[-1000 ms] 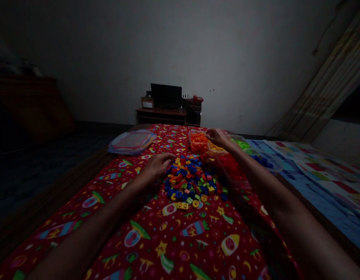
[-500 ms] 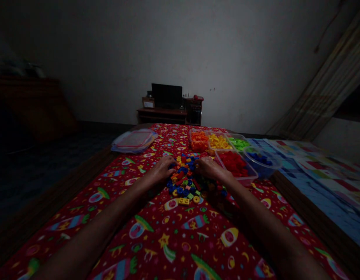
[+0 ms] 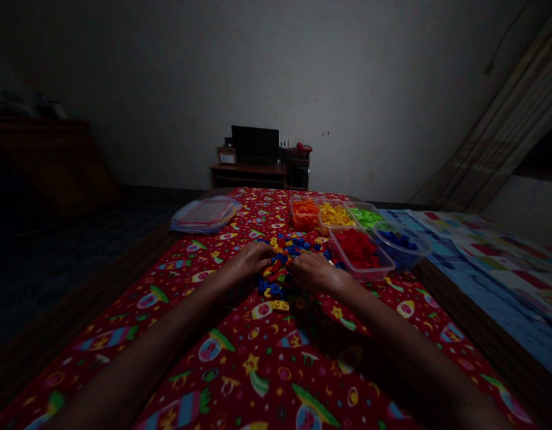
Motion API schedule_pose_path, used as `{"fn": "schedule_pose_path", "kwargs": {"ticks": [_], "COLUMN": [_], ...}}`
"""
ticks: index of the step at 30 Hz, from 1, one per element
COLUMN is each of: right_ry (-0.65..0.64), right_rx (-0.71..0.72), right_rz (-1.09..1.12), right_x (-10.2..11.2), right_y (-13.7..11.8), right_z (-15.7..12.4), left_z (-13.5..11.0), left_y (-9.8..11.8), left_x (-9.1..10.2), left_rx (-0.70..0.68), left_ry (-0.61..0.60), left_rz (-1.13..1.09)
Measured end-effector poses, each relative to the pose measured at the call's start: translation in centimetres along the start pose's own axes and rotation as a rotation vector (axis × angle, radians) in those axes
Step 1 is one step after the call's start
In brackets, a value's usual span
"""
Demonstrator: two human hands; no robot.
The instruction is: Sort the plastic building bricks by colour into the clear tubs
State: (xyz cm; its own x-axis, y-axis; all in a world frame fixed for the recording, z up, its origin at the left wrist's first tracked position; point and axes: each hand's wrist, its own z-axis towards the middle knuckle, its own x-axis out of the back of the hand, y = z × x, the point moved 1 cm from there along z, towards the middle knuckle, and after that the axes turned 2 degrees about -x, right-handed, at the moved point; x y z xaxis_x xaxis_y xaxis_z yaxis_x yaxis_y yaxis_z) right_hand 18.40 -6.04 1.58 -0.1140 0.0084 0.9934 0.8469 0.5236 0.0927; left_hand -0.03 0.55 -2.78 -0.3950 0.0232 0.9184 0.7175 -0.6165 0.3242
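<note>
A mixed heap of small plastic toy bricks (image 3: 276, 276), blue, red, yellow, orange and green, lies on a red patterned cloth (image 3: 258, 334). My left hand (image 3: 256, 258) rests at the heap's left side with its fingers curled in against the pieces. Over the heap's right part is my right hand (image 3: 311, 272), fingers bent down and pressed together. What either hand pinches is too dark and small to make out. One yellow brick (image 3: 281, 306) with studs sits at the near edge of the heap.
Behind my right hand stand clear tubs of sorted bricks: red (image 3: 360, 251), orange (image 3: 305, 215), yellow (image 3: 336, 216), green (image 3: 367, 218), and a round blue one (image 3: 401, 242). Stacked lids (image 3: 206, 215) lie at the left. A monitor (image 3: 255, 144) stands by the far wall.
My right hand has moved toward me and slightly left, now covering the heap's near right part. Bricks at the far right have come into view. My left hand has shifted only slightly.
</note>
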Motion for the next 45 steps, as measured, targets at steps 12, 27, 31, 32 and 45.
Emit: {"fn": "schedule_pose_path", "kwargs": {"ticks": [12, 27, 31, 32, 45], "right_ry": [0.170, 0.263, 0.251, 0.245, 0.323], "right_rx": [-0.043, 0.093, 0.096, 0.101, 0.200], "right_rz": [0.251, 0.440, 0.397, 0.396, 0.718], "right_x": [0.6, -1.6, -1.7, -1.7, -1.5], "right_y": [2.0, 2.7, 3.0, 3.0, 1.4], "right_z": [0.4, 2.0, 2.1, 2.1, 1.9], "left_z": [-0.8, -0.1, -0.4, -0.4, -0.2], "left_y": [2.3, 1.6, 2.6, 2.7, 3.9], "left_x": [-0.9, 0.4, -0.4, -0.5, -1.2], "left_rx": [-0.082, 0.158, 0.091, 0.076, 0.337], "left_ry": [0.079, 0.063, -0.003, -0.002, 0.086], "left_rz": [-0.052, -0.082, -0.052, -0.059, -0.931]}}
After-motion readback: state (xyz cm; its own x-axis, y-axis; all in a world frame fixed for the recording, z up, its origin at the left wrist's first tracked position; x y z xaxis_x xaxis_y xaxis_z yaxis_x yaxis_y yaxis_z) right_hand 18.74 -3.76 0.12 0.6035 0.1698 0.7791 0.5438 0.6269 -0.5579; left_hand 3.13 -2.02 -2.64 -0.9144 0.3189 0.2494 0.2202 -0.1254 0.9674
